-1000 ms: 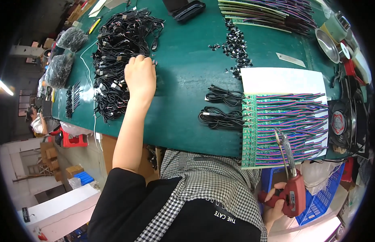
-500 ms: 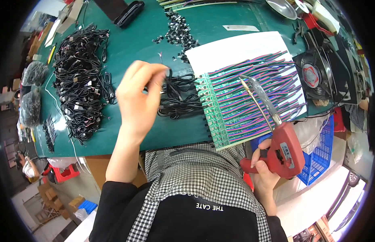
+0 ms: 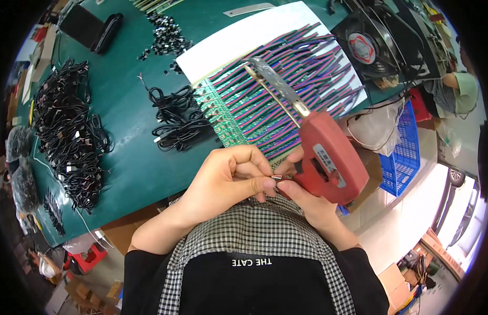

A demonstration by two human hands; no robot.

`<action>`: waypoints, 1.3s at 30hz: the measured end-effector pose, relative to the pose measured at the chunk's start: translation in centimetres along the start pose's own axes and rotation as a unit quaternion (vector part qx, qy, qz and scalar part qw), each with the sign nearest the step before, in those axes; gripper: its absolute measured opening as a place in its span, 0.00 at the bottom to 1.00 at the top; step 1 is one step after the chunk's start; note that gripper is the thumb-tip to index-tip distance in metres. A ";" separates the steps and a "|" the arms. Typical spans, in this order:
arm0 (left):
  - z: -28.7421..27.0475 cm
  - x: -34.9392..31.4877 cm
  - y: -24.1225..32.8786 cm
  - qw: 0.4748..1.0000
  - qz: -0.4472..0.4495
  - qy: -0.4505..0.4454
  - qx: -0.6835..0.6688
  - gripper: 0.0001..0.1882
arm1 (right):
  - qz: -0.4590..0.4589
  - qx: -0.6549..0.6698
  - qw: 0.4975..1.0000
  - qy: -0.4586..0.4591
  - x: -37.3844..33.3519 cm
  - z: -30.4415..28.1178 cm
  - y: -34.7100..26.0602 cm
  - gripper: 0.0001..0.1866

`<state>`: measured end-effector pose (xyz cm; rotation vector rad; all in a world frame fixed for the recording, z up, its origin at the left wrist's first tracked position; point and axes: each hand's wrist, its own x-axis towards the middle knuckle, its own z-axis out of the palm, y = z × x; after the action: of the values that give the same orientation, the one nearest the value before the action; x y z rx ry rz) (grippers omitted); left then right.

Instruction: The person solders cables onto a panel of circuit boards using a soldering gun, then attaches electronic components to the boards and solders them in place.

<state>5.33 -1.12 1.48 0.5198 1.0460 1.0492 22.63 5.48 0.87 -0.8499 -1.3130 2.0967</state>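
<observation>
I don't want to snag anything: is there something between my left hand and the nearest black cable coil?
Nothing visible: only green tabletop shows between your left hand and the nearest black cable coil. The red soldering gun in your right hand is right of that gap.

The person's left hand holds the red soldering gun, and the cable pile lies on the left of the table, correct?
Not quite: the head view shows the soldering gun in the right hand. The cable pile does lie on the left of the table.

Green tabletop [image 3: 127, 118]; pale floor [image 3: 383, 215]; red stool [image 3: 97, 256]
</observation>
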 end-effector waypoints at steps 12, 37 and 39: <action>1.5 -0.1 -0.2 0.998 0.014 0.014 0.051 0.03 | -0.056 -0.094 0.994 0.011 -0.2 -0.7 -0.2 0.20; 2.6 -0.4 -0.6 0.987 0.086 0.045 0.131 0.02 | -0.031 -0.081 0.996 0.013 0.0 -0.6 -0.6 0.20; 2.5 -0.4 -0.7 0.991 0.079 0.040 0.097 0.02 | -0.044 -0.097 0.994 0.030 0.0 -0.5 -0.8 0.19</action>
<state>7.85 -1.49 2.24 0.7327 1.2009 1.1200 23.11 6.07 1.41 -0.9108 -1.5110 1.8846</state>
